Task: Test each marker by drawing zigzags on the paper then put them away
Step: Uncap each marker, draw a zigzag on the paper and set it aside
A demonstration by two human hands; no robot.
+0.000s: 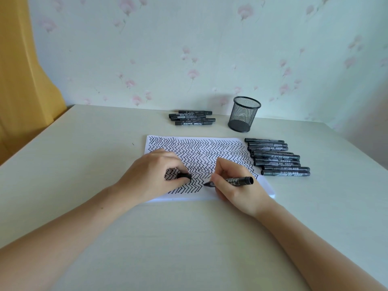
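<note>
Fingers of our right hand point(235, 181) are pinching a black marker point(235, 181), its tip touching the paper point(264, 185) at the lowest zigzag row. Our left hand point(155, 175) is resting on the sheet, curled fingers gripping the marker's cap point(184, 176). We are seeing a row of markers point(277, 157) just right of the paper, a mesh pen cup point(243, 114) behind, and five more markers point(192, 118) left of it.

Pale table point(84, 143), floral wallpaper point(189, 49), yellow curtain point(23, 80) at left.
</note>
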